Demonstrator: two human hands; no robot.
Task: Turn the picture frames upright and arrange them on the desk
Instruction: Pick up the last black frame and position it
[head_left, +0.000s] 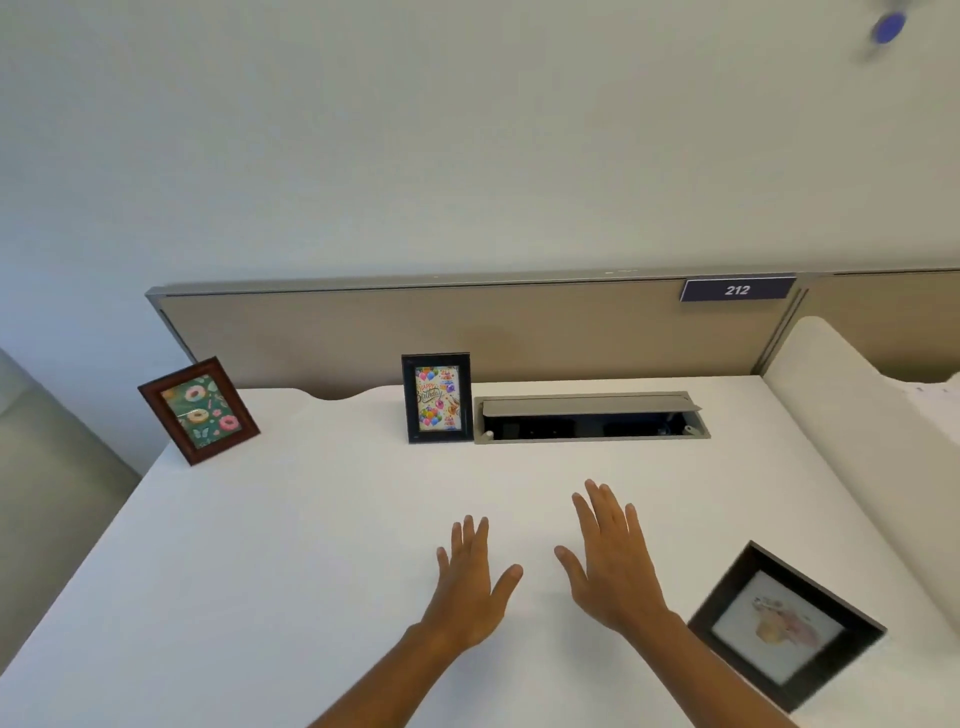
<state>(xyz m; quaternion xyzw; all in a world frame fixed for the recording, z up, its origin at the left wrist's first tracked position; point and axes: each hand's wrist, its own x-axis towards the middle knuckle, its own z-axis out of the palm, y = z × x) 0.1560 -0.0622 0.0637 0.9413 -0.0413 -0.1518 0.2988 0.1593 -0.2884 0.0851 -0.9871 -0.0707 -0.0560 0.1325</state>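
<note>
A brown wooden frame (198, 410) with a doughnut picture stands upright at the desk's far left corner, angled to the right. A black frame (436, 398) with a birthday card stands upright at the back centre. A third black frame (785, 626), holding a pale picture, sits at the near right of the white desk (291, 519), tilted and blurred; whether it lies flat is unclear. My left hand (470, 582) and my right hand (610, 558) hover palm-down over the desk's middle, fingers spread, holding nothing. Both hands are apart from every frame.
An open grey cable hatch (592, 418) is set into the desk right of the birthday frame. A beige partition (519, 327) with a "212" label (737, 289) runs along the back. A white side panel (852, 415) bounds the desk's right edge.
</note>
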